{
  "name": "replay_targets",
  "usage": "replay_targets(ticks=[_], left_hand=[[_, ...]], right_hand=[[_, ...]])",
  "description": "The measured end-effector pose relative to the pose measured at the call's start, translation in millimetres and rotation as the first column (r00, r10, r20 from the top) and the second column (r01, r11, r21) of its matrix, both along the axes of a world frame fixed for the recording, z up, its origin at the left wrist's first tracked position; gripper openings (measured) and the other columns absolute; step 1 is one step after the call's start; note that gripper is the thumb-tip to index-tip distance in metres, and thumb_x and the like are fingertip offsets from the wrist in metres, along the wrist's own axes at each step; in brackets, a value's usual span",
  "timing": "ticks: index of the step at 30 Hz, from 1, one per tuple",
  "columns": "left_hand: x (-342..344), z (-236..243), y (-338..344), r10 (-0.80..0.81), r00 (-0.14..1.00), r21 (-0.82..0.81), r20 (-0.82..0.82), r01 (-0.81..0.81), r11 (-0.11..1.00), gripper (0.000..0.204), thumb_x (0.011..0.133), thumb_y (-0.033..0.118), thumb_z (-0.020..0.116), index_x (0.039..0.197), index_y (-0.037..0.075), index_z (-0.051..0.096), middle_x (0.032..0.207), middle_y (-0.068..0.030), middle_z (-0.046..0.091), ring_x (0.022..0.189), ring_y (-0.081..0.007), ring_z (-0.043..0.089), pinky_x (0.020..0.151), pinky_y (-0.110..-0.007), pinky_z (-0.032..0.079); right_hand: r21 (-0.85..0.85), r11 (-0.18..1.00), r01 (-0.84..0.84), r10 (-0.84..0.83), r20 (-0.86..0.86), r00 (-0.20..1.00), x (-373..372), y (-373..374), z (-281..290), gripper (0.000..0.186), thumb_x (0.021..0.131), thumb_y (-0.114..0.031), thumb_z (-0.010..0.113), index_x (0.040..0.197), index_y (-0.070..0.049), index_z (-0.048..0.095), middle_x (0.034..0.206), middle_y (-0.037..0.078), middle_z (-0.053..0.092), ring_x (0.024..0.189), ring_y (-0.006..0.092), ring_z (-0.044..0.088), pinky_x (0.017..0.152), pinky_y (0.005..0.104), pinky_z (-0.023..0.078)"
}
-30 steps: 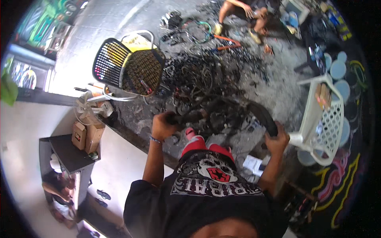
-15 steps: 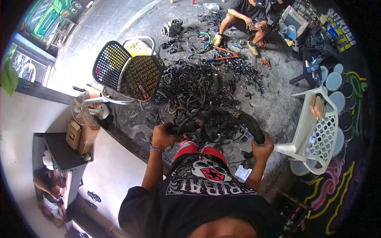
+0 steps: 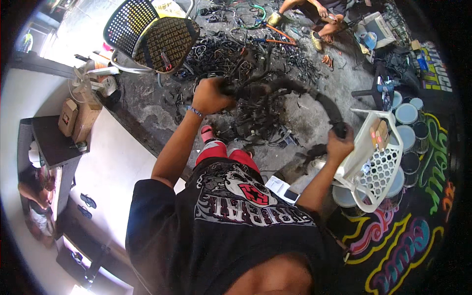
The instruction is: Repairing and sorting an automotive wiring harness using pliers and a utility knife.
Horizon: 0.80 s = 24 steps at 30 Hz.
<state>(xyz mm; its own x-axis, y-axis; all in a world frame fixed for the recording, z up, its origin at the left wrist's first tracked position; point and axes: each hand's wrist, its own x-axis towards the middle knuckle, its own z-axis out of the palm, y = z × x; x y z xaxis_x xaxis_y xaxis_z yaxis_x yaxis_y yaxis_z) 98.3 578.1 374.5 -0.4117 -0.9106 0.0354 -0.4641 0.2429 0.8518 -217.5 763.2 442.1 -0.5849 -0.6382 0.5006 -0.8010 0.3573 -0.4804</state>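
A thick black wire harness (image 3: 322, 101) hangs in an arc between my two hands, with a tangle of thinner wires drooping from its middle. My left hand (image 3: 212, 96), a beaded band on its wrist, is closed around one end over the wire pile. Farther right and lower, my right hand (image 3: 340, 145) grips the other end beside a white plastic chair. Beyond the harness a heap of loose dark wires (image 3: 209, 54) spreads over the concrete floor. Some of the harness's hanging wires overlap the heap, so I cannot tell where they end.
A perforated chair with a patterned seat (image 3: 167, 42) stands at the far left. The white plastic chair (image 3: 368, 169) and several lidded tubs (image 3: 406, 114) are on the right. At the far side another person (image 3: 327, 17) sits. A phone (image 3: 291, 195) lies on white paper near my right forearm.
My hands have moved farther apart, the left one away from me and the right one rightward, stretching the harness wider. The view has shifted, bringing my feet and nearer floor further up.
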Motion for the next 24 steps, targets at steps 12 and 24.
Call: replay_targets(ticks=[12,24], left_hand=[[-90,169,-45,-0.343,0.916,-0.710,-0.210,0.098,0.697,0.027,0.056,0.021,0.066,0.076,0.004,0.063,0.068,-0.0136,0.061,0.058,-0.0202,0.061,0.057,-0.032,0.048],[-119,259,-128,-0.291,0.956,-0.832,-0.041,0.129,0.539,0.023,0.061,0.031,0.063,0.071,0.011,0.065,0.063,-0.0063,0.061,0.053,-0.0218,0.058,0.054,-0.034,0.046]], right_hand=[[-0.668,0.736,0.105,-0.373,-0.272,0.887,-31,45,170,0.048,0.041,-0.007,0.080,0.078,0.007,0.053,0.080,0.016,0.058,0.068,0.0220,0.054,0.059,0.0339,0.047],[-0.652,0.749,0.121,-0.663,-0.733,0.153,-178,34,236,0.030,0.052,-0.017,0.075,0.069,0.002,0.058,0.062,0.011,0.060,0.056,0.0230,0.056,0.055,0.0314,0.048]])
